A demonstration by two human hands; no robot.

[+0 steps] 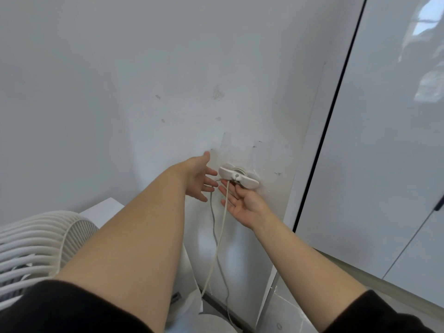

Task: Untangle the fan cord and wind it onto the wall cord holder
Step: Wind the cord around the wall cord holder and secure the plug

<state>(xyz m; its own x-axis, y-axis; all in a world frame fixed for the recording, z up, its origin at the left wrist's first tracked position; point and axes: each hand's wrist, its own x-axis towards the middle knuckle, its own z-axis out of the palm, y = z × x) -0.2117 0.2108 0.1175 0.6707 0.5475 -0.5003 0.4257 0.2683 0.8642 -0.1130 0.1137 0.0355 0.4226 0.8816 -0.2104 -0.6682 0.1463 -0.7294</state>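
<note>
White cord holder (239,177), cream cord (222,227) — black sleeves (72,306), white ribbed fan (31,246).

Soft daylight, window glare on glossy cabinet (396,116), wide-angle warp.

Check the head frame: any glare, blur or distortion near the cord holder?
Head view: glare sits only on the glossy cabinet door, a window reflection top right. Head view: cord holder and cord are lit softly and evenly, slightly soft but readable. Head view: wide-angle bend makes the door's dark seam lean.
</note>
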